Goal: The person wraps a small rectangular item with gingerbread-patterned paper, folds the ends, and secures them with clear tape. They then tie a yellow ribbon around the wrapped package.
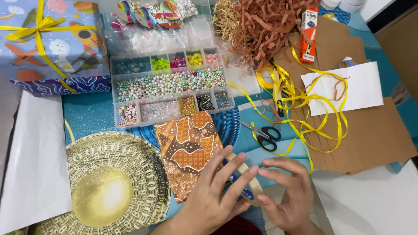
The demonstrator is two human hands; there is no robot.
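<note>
A brown-and-orange batik-patterned flat parcel (188, 152) is lying on the bench just beside both hands. The left hand (215, 191) is gripping a beige tape roll (249, 180), steadying it, while the right hand (287, 191) fingertips are pinching its edge.

Your left hand (213, 191) covers most of the tape roll (252, 182), so you only see part of its ring. The wrapped gift box (52, 43) is cut off by the top and left edges. The beads in the bead box (167, 82) are too tiny to tell apart.
</note>
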